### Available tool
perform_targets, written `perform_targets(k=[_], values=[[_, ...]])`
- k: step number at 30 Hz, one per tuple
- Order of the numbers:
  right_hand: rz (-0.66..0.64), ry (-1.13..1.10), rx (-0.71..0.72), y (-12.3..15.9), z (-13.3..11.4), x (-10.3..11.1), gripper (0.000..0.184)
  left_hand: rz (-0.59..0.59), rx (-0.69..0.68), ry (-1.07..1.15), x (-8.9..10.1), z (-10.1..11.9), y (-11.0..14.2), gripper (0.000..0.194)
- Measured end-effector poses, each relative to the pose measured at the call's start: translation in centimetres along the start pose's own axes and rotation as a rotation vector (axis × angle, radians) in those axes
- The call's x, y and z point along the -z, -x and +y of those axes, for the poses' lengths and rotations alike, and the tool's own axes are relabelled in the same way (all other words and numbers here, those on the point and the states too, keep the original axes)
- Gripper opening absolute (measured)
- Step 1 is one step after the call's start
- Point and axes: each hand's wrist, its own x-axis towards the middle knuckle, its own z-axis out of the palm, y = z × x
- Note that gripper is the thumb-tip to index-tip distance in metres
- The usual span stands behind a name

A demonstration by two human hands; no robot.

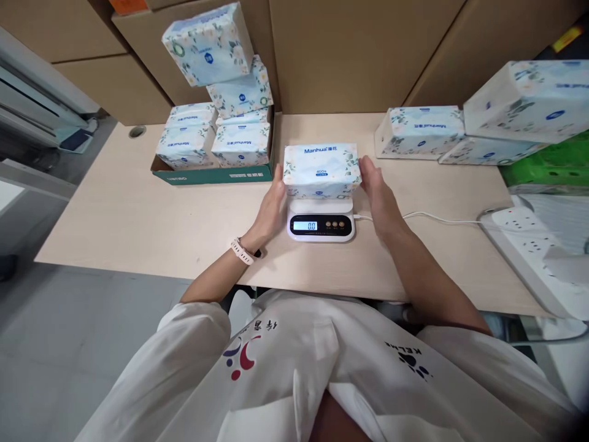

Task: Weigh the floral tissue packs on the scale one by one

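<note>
A pack of tissues (321,172), white and pale blue with a flower print, is held between my two hands at the white digital scale (321,236). The scale's display reads 0.0; whether the pack rests on its plate or hovers just over it I cannot tell. My left hand (271,205) presses the pack's left side, a pale watch band on that wrist. Against the right side lies my right hand (380,193), fingers fairly straight.
A green open carton (216,176) with several tissue packs stands at the left, two more packs (209,46) stacked above. More packs (421,132) sit at the back right beside a green crate (550,162). A white cable (442,219) runs right past a power strip (529,230). Cardboard boxes (350,55) line the back.
</note>
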Motion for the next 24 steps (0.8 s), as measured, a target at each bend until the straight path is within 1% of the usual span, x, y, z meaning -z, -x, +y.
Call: perform_targets(k=[3,5,7,9,12,15,19,24], values=[[0.104,0.004,-0.003,0.5,0.2,1.6,0.091,0.054,0.001,0.027,0.9,-0.9,0.3,0.090],[0.132,-0.014,0.005,0.6,0.3,2.3,0.089,0.056,-0.009,0.051,1.4,-1.0,0.5,0.086],[0.137,-0.035,0.006,0.7,0.2,2.5,0.087,0.047,-0.002,0.088,1.6,-1.0,0.5,0.085],[0.106,-0.043,-0.017,0.8,0.0,2.1,0.089,0.032,0.022,0.131,1.6,-0.9,0.4,0.088],[0.045,-0.059,-0.085,1.2,-0.4,0.8,0.099,0.015,0.069,0.167,1.4,-1.1,0.3,0.093],[0.034,-0.077,-0.119,1.5,-0.6,-0.2,0.105,0.022,0.071,0.154,1.3,-1.4,0.3,0.089],[0.027,-0.072,-0.125,1.6,-0.4,-0.1,0.101,0.042,0.056,0.130,1.3,-1.5,0.4,0.078],[0.035,-0.112,-0.130,1.4,-0.3,0.1,0.106,0.027,0.048,0.161,1.1,-1.2,0.6,0.072]])
